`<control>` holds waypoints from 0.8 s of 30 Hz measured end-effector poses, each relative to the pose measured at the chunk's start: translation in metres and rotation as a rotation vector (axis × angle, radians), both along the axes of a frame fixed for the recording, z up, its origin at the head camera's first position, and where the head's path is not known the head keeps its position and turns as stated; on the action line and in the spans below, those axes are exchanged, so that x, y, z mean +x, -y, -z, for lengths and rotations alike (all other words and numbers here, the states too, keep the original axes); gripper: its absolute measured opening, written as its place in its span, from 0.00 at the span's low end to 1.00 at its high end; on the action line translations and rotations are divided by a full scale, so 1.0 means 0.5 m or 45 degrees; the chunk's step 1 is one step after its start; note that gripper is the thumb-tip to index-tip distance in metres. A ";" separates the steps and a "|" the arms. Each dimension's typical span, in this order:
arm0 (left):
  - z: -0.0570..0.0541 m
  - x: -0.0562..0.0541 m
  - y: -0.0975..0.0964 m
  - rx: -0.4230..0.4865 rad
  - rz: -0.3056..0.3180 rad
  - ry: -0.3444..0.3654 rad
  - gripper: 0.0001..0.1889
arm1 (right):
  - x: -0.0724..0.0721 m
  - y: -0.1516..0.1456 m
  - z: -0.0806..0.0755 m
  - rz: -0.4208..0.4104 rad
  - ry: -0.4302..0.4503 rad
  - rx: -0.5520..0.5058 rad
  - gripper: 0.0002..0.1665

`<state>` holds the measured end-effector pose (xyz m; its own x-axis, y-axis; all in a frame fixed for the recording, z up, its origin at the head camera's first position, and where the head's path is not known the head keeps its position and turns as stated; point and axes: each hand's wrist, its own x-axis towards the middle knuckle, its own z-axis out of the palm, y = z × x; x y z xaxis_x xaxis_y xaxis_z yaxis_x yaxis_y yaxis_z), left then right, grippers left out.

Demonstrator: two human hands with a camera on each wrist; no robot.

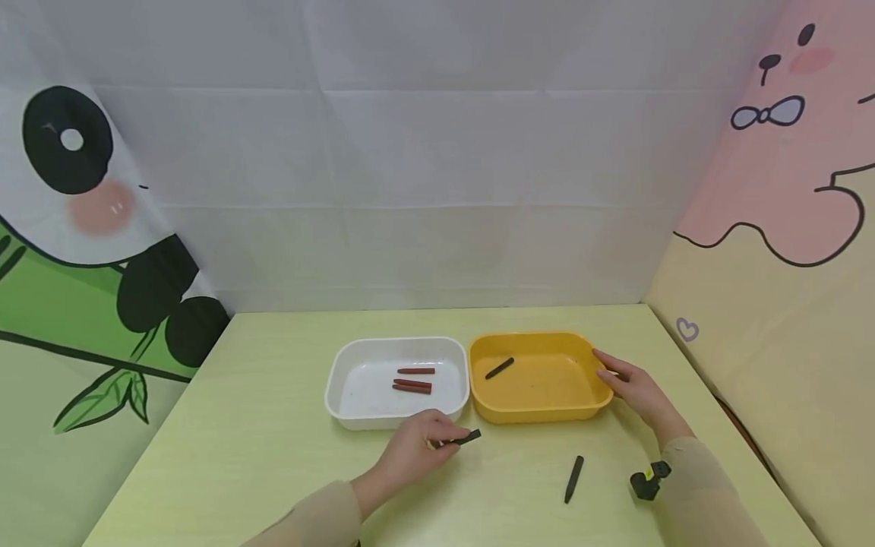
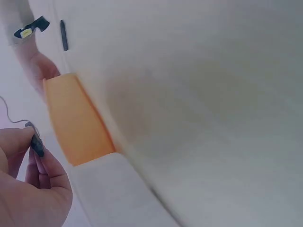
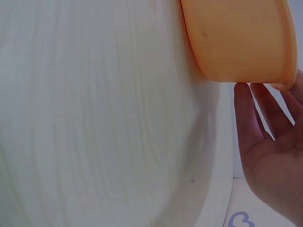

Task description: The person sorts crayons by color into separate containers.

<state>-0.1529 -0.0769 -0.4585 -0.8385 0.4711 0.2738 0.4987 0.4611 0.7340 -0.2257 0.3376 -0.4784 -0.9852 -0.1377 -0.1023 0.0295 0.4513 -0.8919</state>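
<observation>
My left hand pinches a black crayon between thumb and fingers, in front of the trays. In the left wrist view the crayon slants between the fingertips. My right hand touches the right end of the yellow tray. The right wrist view shows its fairly straight fingers against the tray wall. Inside the yellow tray lies another black crayon. The white tray beside it holds several brownish-red crayons. A third black crayon lies on the table before the yellow tray.
Both trays stand side by side on the pale yellow table. A white cloth wall rises behind, with printed cartoon panels at both sides. A small black device is fixed at the right sleeve.
</observation>
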 end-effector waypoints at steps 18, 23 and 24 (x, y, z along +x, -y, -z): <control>-0.085 -0.064 -0.090 0.091 -0.071 0.036 0.13 | 0.001 -0.005 -0.001 -0.008 -0.011 0.011 0.36; -0.097 -0.090 -0.115 0.083 -0.094 0.045 0.12 | 0.002 -0.003 -0.002 -0.014 -0.021 0.004 0.36; -0.100 -0.094 -0.120 0.078 -0.095 0.043 0.12 | 0.002 -0.003 -0.002 -0.013 -0.021 0.001 0.36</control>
